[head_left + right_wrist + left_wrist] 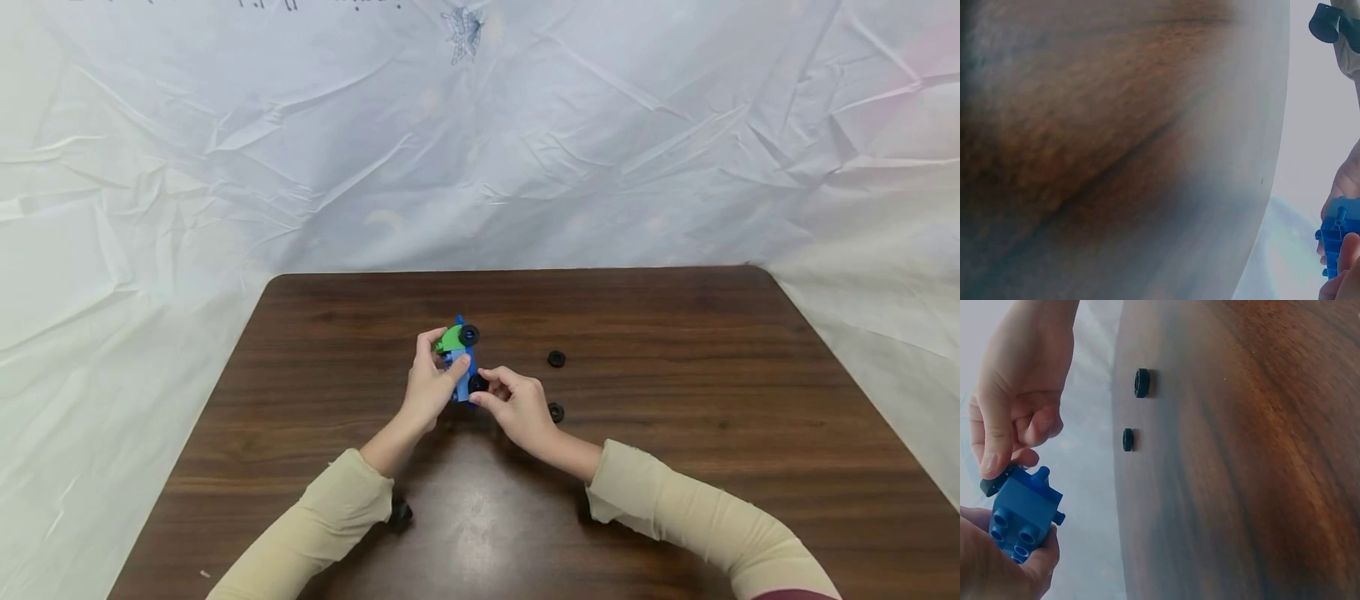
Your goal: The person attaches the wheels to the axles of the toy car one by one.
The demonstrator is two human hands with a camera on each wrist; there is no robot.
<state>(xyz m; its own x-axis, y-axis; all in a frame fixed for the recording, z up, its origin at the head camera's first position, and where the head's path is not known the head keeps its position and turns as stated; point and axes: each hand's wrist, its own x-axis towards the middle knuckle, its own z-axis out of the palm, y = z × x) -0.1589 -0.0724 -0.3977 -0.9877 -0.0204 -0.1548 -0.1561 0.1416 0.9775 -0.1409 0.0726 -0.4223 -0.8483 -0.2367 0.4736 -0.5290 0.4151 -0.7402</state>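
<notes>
A toy vehicle of blue and green bricks (459,377) is held above the table by the left hand (429,390), whose thumb lies across its side. One black wheel (468,335) sits at the vehicle's far end, by the green part. At the near end the right hand (523,410) pinches another black wheel (477,383) between thumb and fingers, against the blue side. In the left wrist view, the blue brick's studs (1027,534) show beside the left hand (1004,569). The right wrist view shows the blue underside (1332,245) at the right edge.
On the brown wooden table (675,350) two loose black wheels lie right of the hands, one farther back (557,358) and one nearer (556,412), close to the right wrist. A dark object (401,512) lies beside the left sleeve. A pale sheet (480,167) hangs behind the table.
</notes>
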